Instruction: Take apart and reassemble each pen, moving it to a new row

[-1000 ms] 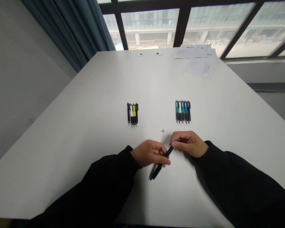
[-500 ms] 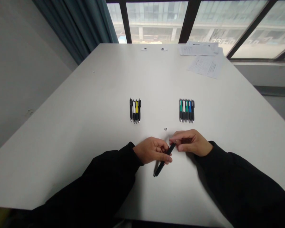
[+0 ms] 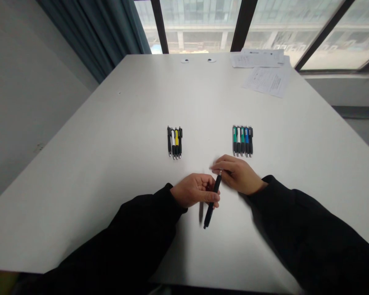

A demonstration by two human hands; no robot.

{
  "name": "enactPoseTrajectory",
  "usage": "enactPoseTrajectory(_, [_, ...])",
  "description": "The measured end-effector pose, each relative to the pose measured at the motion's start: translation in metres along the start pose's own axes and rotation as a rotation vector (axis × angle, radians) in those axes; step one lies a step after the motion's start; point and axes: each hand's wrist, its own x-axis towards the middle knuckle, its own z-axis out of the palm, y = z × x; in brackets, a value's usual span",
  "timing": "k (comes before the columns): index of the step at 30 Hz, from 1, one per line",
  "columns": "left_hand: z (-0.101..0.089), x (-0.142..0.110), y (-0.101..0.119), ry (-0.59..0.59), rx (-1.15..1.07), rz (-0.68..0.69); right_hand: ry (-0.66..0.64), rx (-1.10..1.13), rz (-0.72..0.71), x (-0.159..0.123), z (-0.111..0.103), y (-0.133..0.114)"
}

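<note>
The left hand point(image 3: 194, 190) was closed, its curled fingers wrapped around the middle of a black click pen point(image 3: 213, 200), while the right hand point(image 3: 236, 174) pinched the pen's upper end between thumb and fingertips, though slight blur made that hold harder to read. The pen was tilted, its lower end pointing near and slightly left, between the two hands and in front of the person. A shadow point(image 3: 201, 213) lay apart from it on the white table point(image 3: 80, 164), which suggested that the pen was raised just above the surface. The step in hand appeared to be handling this one pen with both hands — with both holding it, any further turn or shift seemed to call for one hand to ease off while the other kept control. Farther away lay two groups of pens, well apart and side by side, their tips toward the near side. The left group of pens point(image 3: 174, 142) had four: black, white, yellow and black. The right group of pens point(image 3: 242, 141) had five: green, white, green, blue and black. That made ten pens in all — one held, nine lying down. Two sheets of printed paper point(image 3: 269, 82) lay at the far right of the table, and two small round discs point(image 3: 186, 60) sat near its far edge.
</note>
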Motion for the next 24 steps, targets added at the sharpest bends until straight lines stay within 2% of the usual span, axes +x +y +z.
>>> enactPoseTrajectory(2, [0.001,-0.001,0.001,0.002,0.000,-0.009,0.056,0.159,0.098,-0.003,-0.001,0.003])
enactPoseTrajectory(6, [0.003,-0.002,0.002,0.007,0.010,-0.029,0.190,0.756,0.344,-0.011,-0.004,0.012])
enactPoseTrajectory(10, [0.004,-0.002,0.003,0.026,0.016,-0.059,0.171,1.185,0.393,-0.014,-0.003,0.012])
enactPoseTrajectory(14, [0.004,-0.003,0.004,0.019,0.025,-0.081,0.125,1.293,0.408,-0.013,0.000,0.008])
enactPoseTrajectory(24, [0.004,-0.004,0.004,0.026,0.032,-0.101,0.016,1.273,0.376,-0.014,0.000,0.009])
